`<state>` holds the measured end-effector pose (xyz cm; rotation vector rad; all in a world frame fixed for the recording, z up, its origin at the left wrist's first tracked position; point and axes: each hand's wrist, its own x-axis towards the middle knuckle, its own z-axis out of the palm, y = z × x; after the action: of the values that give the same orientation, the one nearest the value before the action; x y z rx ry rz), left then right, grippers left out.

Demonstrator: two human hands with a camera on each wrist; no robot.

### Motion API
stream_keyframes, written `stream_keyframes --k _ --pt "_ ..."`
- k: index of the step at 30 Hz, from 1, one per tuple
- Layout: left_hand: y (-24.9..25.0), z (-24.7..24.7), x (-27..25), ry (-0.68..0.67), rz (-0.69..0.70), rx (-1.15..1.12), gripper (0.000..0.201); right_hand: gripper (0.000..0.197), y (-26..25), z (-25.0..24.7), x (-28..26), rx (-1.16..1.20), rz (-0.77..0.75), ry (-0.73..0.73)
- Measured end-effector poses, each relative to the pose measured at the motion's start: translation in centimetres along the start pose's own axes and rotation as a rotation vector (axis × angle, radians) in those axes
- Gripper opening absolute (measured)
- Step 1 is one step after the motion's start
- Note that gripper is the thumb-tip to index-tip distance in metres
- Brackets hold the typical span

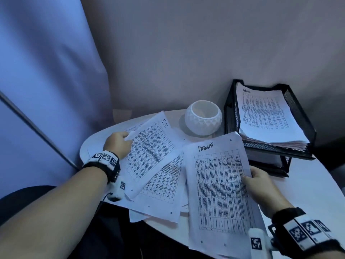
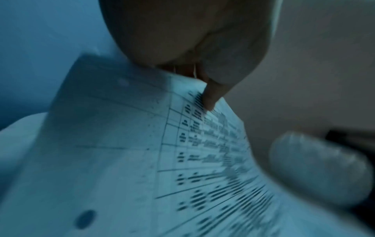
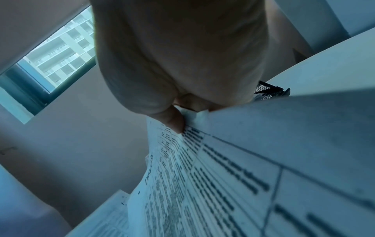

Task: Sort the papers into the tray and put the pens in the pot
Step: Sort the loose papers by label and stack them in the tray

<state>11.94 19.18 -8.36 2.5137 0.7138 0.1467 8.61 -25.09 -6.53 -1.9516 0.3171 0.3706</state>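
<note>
My left hand [image 1: 119, 143] pinches the left edge of a printed sheet headed "I.T." [image 1: 149, 146]; the left wrist view shows the thumb [image 2: 211, 97] on that sheet [image 2: 142, 160]. My right hand [image 1: 259, 186] grips the right edge of another table sheet with a handwritten heading [image 1: 218, 189], thumb [image 3: 172, 121] on top of the sheet [image 3: 223, 176]. More printed papers [image 1: 162, 186] lie overlapped beneath both. An empty white faceted pot [image 1: 203, 117] stands behind them. The black mesh tray [image 1: 300, 109] at the back right holds a stack of papers [image 1: 265, 114]. No pens are in view.
The round white table [image 1: 308, 186] sits in a corner, a wall behind and a blue curtain [image 1: 46, 90] to the left. The tray has a lower tier [image 1: 265, 159] under the top one. A window [image 3: 58, 51] shows in the right wrist view.
</note>
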Motion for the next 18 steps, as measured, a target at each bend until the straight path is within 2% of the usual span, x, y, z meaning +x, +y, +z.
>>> stream_keyframes --k 2,5,7,10,13,16,18 --pt "0.7 -1.7 -0.9 0.002 0.079 -0.199 0.022 0.042 -0.3 -0.3 -0.3 0.050 0.006 -0.005" --pt "1.0 -3.4 -1.9 0.042 0.116 -0.486 0.029 0.045 -0.8 -0.8 -0.7 0.102 0.012 0.002" --pt "1.3 -3.7 -3.0 0.050 0.128 -0.532 0.033 0.045 -0.9 -1.2 -1.0 0.118 0.009 0.005" --pt "1.4 -3.0 -4.7 0.050 0.073 -0.451 0.026 0.049 -0.8 -1.5 -1.6 0.137 -0.018 0.006" --pt "1.4 -2.1 -6.2 0.039 0.042 -0.271 0.013 0.050 -0.7 -1.9 -2.6 0.138 -0.021 0.029" --pt "2.4 -2.4 -7.2 0.088 0.068 -0.079 0.023 0.051 -0.6 -2.5 -3.8 0.165 -0.001 0.029" --pt "3.2 -3.3 -7.5 0.132 0.092 -0.069 0.025 0.050 -0.4 -2.8 -4.0 0.175 0.007 0.036"
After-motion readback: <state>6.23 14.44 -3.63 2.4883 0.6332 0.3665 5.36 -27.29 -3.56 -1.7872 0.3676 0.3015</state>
